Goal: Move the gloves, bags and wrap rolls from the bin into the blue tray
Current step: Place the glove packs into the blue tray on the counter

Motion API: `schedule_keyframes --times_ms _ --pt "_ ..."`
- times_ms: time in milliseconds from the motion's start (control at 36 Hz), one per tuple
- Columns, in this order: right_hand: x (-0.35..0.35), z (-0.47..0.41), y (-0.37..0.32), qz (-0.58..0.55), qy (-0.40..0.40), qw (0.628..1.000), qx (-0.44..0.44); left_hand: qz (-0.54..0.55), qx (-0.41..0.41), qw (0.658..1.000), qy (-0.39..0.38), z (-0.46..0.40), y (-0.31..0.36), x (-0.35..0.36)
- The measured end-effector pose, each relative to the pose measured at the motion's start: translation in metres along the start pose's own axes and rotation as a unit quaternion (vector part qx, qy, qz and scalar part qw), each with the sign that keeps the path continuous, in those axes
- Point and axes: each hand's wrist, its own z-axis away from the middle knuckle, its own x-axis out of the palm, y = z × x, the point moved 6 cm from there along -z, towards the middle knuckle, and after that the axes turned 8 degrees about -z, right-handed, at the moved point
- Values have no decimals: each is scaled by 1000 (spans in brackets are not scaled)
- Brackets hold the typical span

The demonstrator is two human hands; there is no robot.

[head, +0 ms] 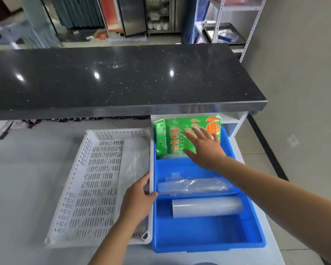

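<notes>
A white slotted bin point(96, 188) and a blue tray point(208, 238) sit side by side on a pale table point(27, 188), touching along their long sides, the bin on the left and the tray at the table's right edge. Behind them a black speckled counter point(122, 77) runs across the far side.

The tray is split into three compartments. In the far one, green packs of gloves point(172, 136) stand leaning against the tray's far wall. The right hand point(204, 148) reaches over this compartment with fingers spread and straight, lying flat against the front pack and gripping nothing. The middle compartment holds a clear bag point(193, 185) lying lengthwise against the divider. The near compartment holds a wrap roll point(206, 207) lying on its side close to the same divider, with bare blue floor nearer the person.

The left hand point(139, 197) rests on the bin's right rim, thumb over the edge where bin and tray meet and fingers loosely curved inside the bin; whether they grip the rim cannot be told. A sheet of clear plastic point(136, 157) lies along the right side of the bin, beyond the left hand
</notes>
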Motion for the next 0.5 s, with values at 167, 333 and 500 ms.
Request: schedule_keyframes --times_ms 167,333,500 --pt "27 -7 24 18 -38 999 14 -9 -5 1000 8 1 2 2" --pt "38 -14 28 18 -25 1000 -2 -16 -25 999 17 2 2 4" --pt "38 -15 36 -3 5 999 -33 0 -53 998 28 0 -6 6"
